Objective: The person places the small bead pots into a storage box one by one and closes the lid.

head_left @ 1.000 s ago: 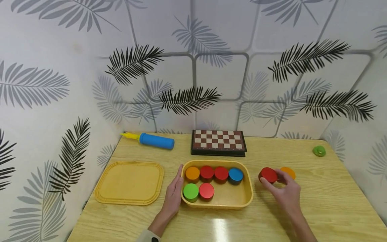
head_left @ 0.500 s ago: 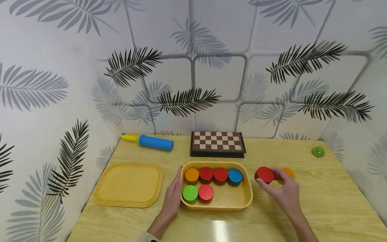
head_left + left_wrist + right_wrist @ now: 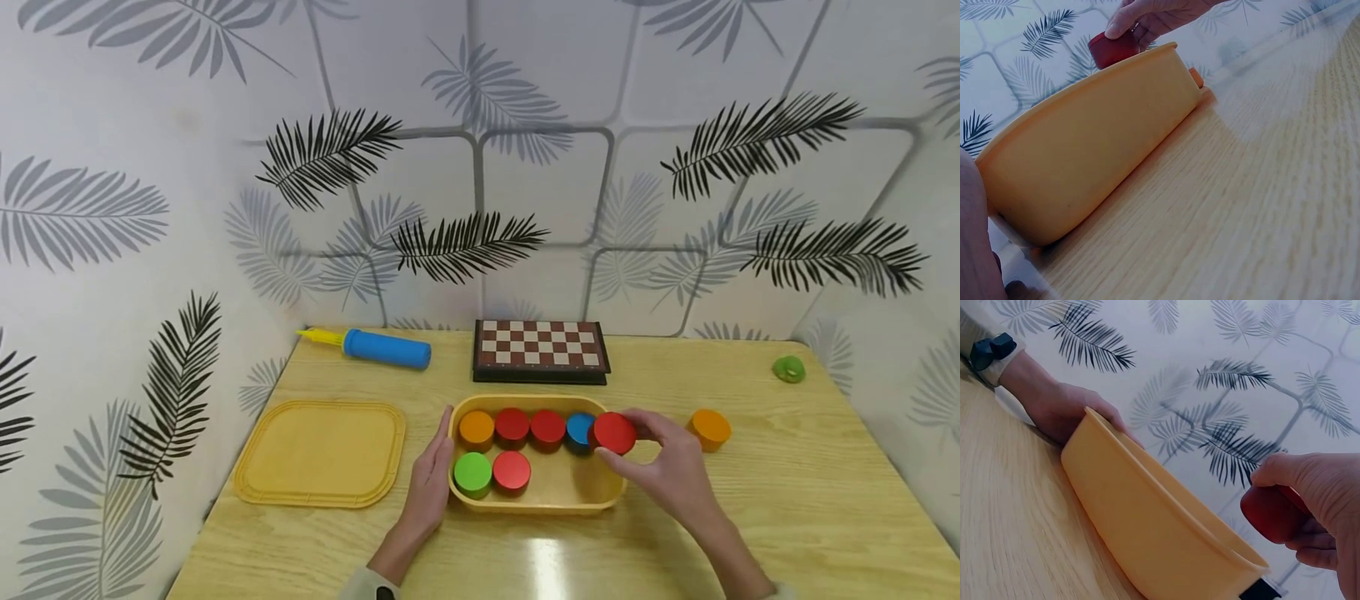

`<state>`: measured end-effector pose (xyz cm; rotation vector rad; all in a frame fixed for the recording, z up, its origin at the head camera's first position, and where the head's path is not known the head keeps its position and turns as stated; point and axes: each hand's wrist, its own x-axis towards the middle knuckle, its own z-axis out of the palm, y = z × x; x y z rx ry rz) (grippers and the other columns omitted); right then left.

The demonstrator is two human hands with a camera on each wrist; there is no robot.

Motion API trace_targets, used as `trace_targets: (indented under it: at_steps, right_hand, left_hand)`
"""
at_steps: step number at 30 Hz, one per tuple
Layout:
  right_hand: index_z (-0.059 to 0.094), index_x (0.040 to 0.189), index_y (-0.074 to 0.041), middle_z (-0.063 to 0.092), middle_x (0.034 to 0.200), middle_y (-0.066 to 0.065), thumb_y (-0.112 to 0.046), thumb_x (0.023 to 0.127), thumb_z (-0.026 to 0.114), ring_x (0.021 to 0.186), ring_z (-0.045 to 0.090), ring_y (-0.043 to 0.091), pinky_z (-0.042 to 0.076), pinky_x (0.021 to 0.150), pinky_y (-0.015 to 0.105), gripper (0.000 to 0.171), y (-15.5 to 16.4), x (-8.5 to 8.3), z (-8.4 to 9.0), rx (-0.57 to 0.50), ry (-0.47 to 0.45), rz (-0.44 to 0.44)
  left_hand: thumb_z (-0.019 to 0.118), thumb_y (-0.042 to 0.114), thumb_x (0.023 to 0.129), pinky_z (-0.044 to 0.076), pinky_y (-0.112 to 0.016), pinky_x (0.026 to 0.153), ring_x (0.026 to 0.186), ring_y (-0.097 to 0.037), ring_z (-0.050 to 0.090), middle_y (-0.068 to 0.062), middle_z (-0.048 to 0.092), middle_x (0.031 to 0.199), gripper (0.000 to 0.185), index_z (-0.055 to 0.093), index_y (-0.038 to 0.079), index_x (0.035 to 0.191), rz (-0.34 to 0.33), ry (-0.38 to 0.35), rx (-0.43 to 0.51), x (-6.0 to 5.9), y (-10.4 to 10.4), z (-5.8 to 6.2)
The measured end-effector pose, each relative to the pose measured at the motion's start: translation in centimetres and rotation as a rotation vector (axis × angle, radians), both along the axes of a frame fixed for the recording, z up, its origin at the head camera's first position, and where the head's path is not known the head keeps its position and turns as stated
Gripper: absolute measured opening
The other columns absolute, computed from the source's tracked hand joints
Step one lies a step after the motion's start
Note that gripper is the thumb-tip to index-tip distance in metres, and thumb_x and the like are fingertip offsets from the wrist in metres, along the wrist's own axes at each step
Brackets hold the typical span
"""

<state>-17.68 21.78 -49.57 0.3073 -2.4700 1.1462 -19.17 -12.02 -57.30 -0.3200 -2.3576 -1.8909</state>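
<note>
My right hand (image 3: 660, 467) grips a red disc (image 3: 614, 432) and holds it just above the right end of the yellow tub (image 3: 592, 498), beside the blue disc (image 3: 577, 427). The right wrist view shows the same red disc (image 3: 1272, 514) held above the tub's rim (image 3: 1166, 500). Inside the tub lie an orange disc (image 3: 477, 428), two red discs (image 3: 529, 427), a green disc (image 3: 472, 472) and another red disc (image 3: 512, 469). My left hand (image 3: 430, 483) rests flat against the tub's left wall with straight fingers. A second orange disc (image 3: 709, 428) sits on the table to the right.
A yellow lid (image 3: 321, 452) lies left of the tub. Behind it are a blue pump with a yellow tip (image 3: 378, 347) and a folded chessboard (image 3: 540, 350). A small green ring (image 3: 788, 368) sits far right. Patterned walls close in the wooden table (image 3: 787, 500) on three sides.
My right hand has lifted the red disc off the table and carried it left, from beside the orange disc to over the tub's right end. The left hand has stayed put.
</note>
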Motion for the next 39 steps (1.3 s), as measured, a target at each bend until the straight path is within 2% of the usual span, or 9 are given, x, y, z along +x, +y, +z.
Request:
trace_targets:
  at_steps: [4,10,12,17,22,26,32,36,39]
  right_hand:
    - [0.076,0.114,-0.009,0.075,0.105,-0.001,-0.025,0.073,0.098,0.088,0.065,0.014,0.056,0.078,0.019,0.05,-1.0,-0.3,-0.1,0.06,-0.025,0.067]
    - [0.074,0.114,-0.009,0.071,0.104,-0.002,-0.031,0.076,0.096,0.09,0.063,0.014,0.062,0.08,0.036,0.049,-2.7,-0.3,-0.1,0.147,-0.198,0.164]
    - [0.074,0.114,-0.007,0.07,0.105,0.0,-0.03,0.077,0.095,0.091,0.063,0.015,0.063,0.08,0.036,0.049,-3.4,-0.4,-0.1,0.18,-0.253,0.19]
    - [0.073,0.112,-0.004,0.07,0.1,0.0,-0.028,0.076,0.095,0.086,0.059,0.014,0.057,0.074,0.026,0.049,-4.9,-0.9,-0.1,0.26,-0.369,0.233]
    - [0.075,0.11,-0.003,0.069,0.092,-0.003,-0.031,0.073,0.098,0.081,0.057,0.011,0.055,0.07,0.023,0.052,-6.2,-1.1,-0.3,0.304,-0.455,0.227]
    - [0.075,0.108,-0.004,0.07,0.09,-0.003,-0.034,0.071,0.099,0.081,0.058,0.011,0.057,0.071,0.026,0.053,-6.8,-1.2,-0.3,0.336,-0.464,0.209]
    - [0.075,0.108,-0.003,0.069,0.09,-0.003,-0.035,0.07,0.099,0.081,0.057,0.011,0.055,0.07,0.024,0.055,-6.9,-1.4,-0.7,0.352,-0.417,0.23]
    - [0.075,0.114,0.0,0.072,0.096,0.0,-0.032,0.071,0.098,0.084,0.059,0.012,0.057,0.073,0.025,0.058,-6.8,-1.2,-0.6,0.318,-0.42,0.232]
    - [0.074,0.118,0.0,0.074,0.103,0.004,-0.031,0.074,0.097,0.089,0.064,0.016,0.061,0.078,0.031,0.058,-6.5,-0.7,-0.3,0.279,-0.411,0.226]
  left_hand:
    - [0.029,0.031,0.117,0.02,-0.04,0.127,0.157,-0.018,0.024,-0.009,0.025,0.172,0.054,0.024,0.01,0.167,-0.002,0.003,-0.004,0.0,0.0,0.0]
    - [0.028,0.029,0.117,0.02,-0.039,0.126,0.157,-0.018,0.023,-0.008,0.025,0.172,0.053,0.024,0.011,0.167,0.001,-0.004,-0.006,-0.1,-0.1,-0.1]
    - [0.028,0.029,0.117,0.019,-0.038,0.126,0.157,-0.018,0.023,-0.008,0.025,0.172,0.053,0.024,0.012,0.167,-0.001,-0.005,-0.003,0.0,-0.1,-0.1]
    - [0.029,0.029,0.117,0.019,-0.032,0.126,0.157,-0.018,0.023,-0.008,0.025,0.172,0.053,0.024,0.011,0.167,-0.002,0.001,0.0,0.0,-0.1,-0.1]
    - [0.028,0.029,0.117,0.019,-0.03,0.125,0.157,-0.019,0.023,-0.009,0.025,0.172,0.053,0.024,0.009,0.167,-0.005,0.007,-0.006,0.0,-0.1,-0.2]
    - [0.028,0.029,0.117,0.018,-0.025,0.125,0.157,-0.019,0.023,-0.01,0.025,0.172,0.053,0.024,0.009,0.167,-0.008,0.015,-0.004,0.0,-0.1,-0.2]
    - [0.028,0.028,0.117,0.017,-0.015,0.122,0.157,-0.02,0.023,-0.011,0.025,0.172,0.053,0.024,0.009,0.167,-0.01,0.024,0.002,0.0,-0.1,-0.3]
    - [0.028,0.027,0.117,0.017,-0.015,0.121,0.157,-0.019,0.023,-0.011,0.025,0.172,0.053,0.024,0.008,0.167,-0.012,0.023,0.001,0.0,-0.1,-0.3]
    - [0.029,0.027,0.117,0.017,-0.016,0.122,0.157,-0.02,0.023,-0.012,0.025,0.172,0.053,0.024,0.007,0.166,-0.011,0.024,0.0,0.0,-0.1,-0.3]
